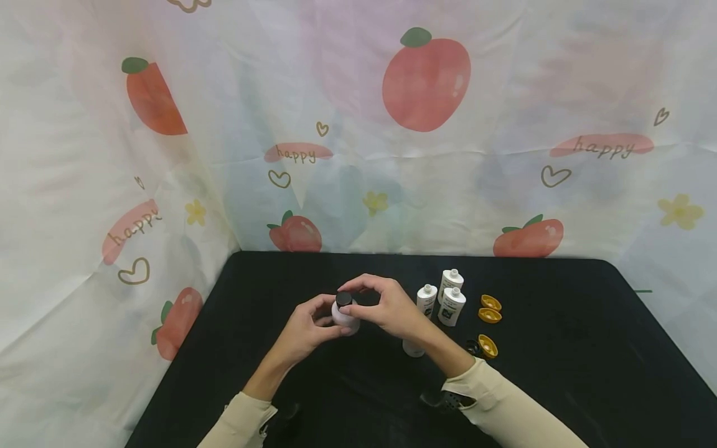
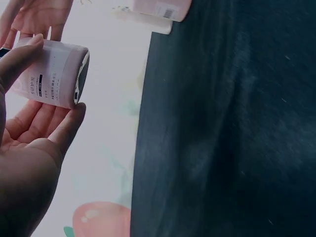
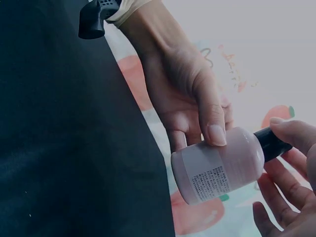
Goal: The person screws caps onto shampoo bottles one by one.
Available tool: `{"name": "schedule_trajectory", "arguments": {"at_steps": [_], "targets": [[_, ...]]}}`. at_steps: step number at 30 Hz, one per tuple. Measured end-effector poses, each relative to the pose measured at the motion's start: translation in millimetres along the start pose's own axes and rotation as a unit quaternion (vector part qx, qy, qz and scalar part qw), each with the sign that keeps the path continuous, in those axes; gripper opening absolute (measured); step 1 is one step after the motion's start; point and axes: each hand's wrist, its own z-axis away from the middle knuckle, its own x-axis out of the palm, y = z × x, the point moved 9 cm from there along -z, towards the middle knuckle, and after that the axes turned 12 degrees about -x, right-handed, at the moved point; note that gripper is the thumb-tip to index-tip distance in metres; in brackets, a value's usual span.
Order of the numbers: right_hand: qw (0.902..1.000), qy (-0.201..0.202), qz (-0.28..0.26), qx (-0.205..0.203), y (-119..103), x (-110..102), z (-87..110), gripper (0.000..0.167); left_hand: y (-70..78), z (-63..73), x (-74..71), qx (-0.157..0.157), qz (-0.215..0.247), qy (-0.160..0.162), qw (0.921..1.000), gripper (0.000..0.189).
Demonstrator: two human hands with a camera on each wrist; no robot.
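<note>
A pale pink bottle (image 3: 222, 163) with a black cap (image 1: 344, 299) is held above the black table. My left hand (image 1: 307, 330) grips the bottle's body, thumb on one side and fingers on the other. My right hand (image 1: 386, 306) pinches the black cap between thumb and fingers. Printed text shows on the bottle's label (image 2: 47, 74) in the left wrist view. From the right wrist view, the bottle lies sideways in the picture, with the cap on its neck and the right hand (image 3: 291, 187) around the cap.
Several white bottles stand right of the hands, including a front bottle (image 1: 450, 307); another bottle (image 1: 414, 348) is partly hidden by the right forearm. Yellow cup-like pieces (image 1: 490, 315) and a dark round piece (image 1: 473, 346) lie farther right. Patterned cloth (image 1: 358, 124) hangs behind the black table (image 1: 560, 348).
</note>
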Motion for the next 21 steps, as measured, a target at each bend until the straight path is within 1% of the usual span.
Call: {"name": "schedule_trajectory", "arguments": {"at_steps": [3, 6, 13, 21], "targets": [[0.9999, -0.007, -0.014, -0.006, 1.8, 7.4, -1.0, 0.031, -4.5, 3.5, -4.7, -0.001, -0.008, 0.002, 1.0, 0.047], [0.9996, -0.017, -0.021, -0.003, 4.3, 15.0, -0.5, 0.032, -8.3, 7.1, -8.0, 0.0, -0.011, -0.001, 0.9999, 0.047], [0.9994, -0.023, -0.025, -0.01, 9.2, 28.7, 1.2, 0.031, -19.7, 13.3, -13.3, -0.016, -0.002, -0.017, 0.9997, 0.049], [0.9991, -0.025, -0.031, -0.011, 15.1, 43.1, 3.1, 0.031, -33.6, 18.3, -19.8, -0.02, -0.004, -0.038, 0.9991, 0.051]]}}
